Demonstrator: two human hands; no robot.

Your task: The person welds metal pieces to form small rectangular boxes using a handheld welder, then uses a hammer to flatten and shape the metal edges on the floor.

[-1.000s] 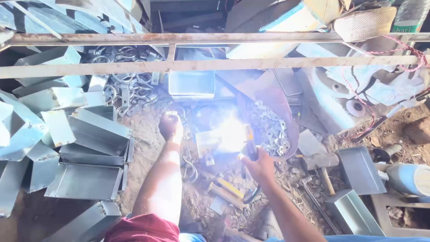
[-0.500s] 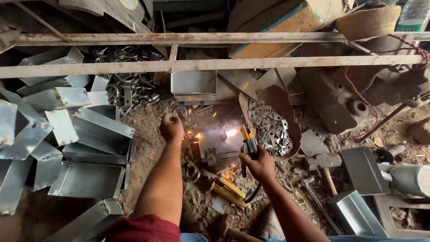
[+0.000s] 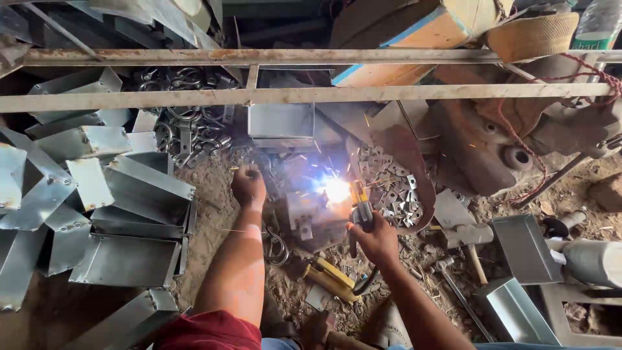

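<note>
A: Right hand [image 3: 378, 241]?

B: Fist wrapped round the electrode holder [image 3: 360, 206], yellow-black, tip down at the bright arc [image 3: 335, 189]. Sparks fan up and left.

A: Left hand [image 3: 247, 186]?

B: Curled shut, knuckles up, just left of the workpiece [image 3: 310, 217]. Looks like it's pressing on smth there, but can't tell what's under the fingers – glare.

A: Where's the workpiece?

B: On the dirt floor, mid-frame, btwn both hands. Small grey steel bit, arc at its upper right corner.

A: Tips for the weld?

B: My read: keep the arc short, rod angle steady, wrist braced. Left hand should stay firm so the piece doesn't shift, and well off the hot spot. Both hands are bare, sparks land close – risky.

A: Around it?

B: Yellow clamp tool [image 3: 332, 279] just below the piece, steel ring [image 3: 277, 247] by the left forearm. Pile of small brackets [image 3: 394, 194] right of the arc. Hammer [image 3: 468, 241] further right. Folded sheet-metal trays [image 3: 133, 214] stacked toward the floor's left edge, a few more [image 3: 523, 246] at the right. Rusty angle-iron bars [image 3: 291, 96] cross the top.
</note>
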